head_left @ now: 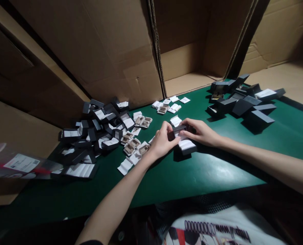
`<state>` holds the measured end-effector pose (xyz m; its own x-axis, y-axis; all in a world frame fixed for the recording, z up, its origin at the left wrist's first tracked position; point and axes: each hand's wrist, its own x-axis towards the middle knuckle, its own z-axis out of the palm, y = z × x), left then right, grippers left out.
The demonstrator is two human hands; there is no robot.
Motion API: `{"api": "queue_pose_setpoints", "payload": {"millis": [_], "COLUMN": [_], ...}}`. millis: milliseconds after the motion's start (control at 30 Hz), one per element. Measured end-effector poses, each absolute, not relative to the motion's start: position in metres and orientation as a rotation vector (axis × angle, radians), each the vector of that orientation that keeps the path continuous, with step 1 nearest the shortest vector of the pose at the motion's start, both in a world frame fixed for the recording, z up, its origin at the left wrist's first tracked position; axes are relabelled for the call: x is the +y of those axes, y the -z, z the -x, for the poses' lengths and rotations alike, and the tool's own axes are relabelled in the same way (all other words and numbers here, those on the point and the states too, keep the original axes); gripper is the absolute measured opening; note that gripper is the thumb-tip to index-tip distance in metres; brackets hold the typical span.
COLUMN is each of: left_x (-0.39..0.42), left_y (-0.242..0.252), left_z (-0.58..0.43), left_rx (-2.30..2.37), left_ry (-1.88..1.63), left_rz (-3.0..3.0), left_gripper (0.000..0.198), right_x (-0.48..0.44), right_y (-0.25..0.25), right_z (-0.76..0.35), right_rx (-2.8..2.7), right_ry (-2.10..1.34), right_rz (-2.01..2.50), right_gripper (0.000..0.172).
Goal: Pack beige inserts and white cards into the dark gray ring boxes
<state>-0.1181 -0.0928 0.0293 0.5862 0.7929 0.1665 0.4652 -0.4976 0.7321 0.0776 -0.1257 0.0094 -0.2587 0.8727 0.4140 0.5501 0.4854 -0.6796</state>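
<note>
Near the middle of the green table, an open black box (188,148) with a white lining is held between both hands, its lid tilted up. My left hand (164,141) grips the lid's left side, thumb pressed on its inner face. From the right, my right hand (198,132) closes on the other side of the lid, fingers partly hidden behind it. Just behind the box lies a folded white insert (175,120). To the left are several small cardboard and white paper inserts (132,146).
Many open black boxes (110,117) with white linings are heaped at the left, beside a clear plastic bag (21,165). More black boxes (245,105) lie at the right. Cardboard boxes (115,51) stand along the back of the green table (218,173).
</note>
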Motion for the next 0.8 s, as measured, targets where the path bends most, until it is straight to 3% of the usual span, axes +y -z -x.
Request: {"api": "queue_pose_setpoints", "payload": {"millis": [300,800], "left_x": [-0.0927,-0.089], "left_y": [-0.0253,-0.0329], "left_z": [0.1174,0.1226], "left_rx": [0.987,0.776], "left_ry": [-0.667,-0.548], "left_rz": [-2.139,-2.11], "left_gripper": [0.03,0.033], "right_x": [-0.1256,-0.1227], "right_y": [-0.0163,-0.0106], "right_z": [-0.0824,-0.0852], "right_rx": [-1.987,-2.025], "right_ry": [-0.839,-0.709], "right_rz": [1.032,1.046], "right_gripper": [0.042,0.039]}}
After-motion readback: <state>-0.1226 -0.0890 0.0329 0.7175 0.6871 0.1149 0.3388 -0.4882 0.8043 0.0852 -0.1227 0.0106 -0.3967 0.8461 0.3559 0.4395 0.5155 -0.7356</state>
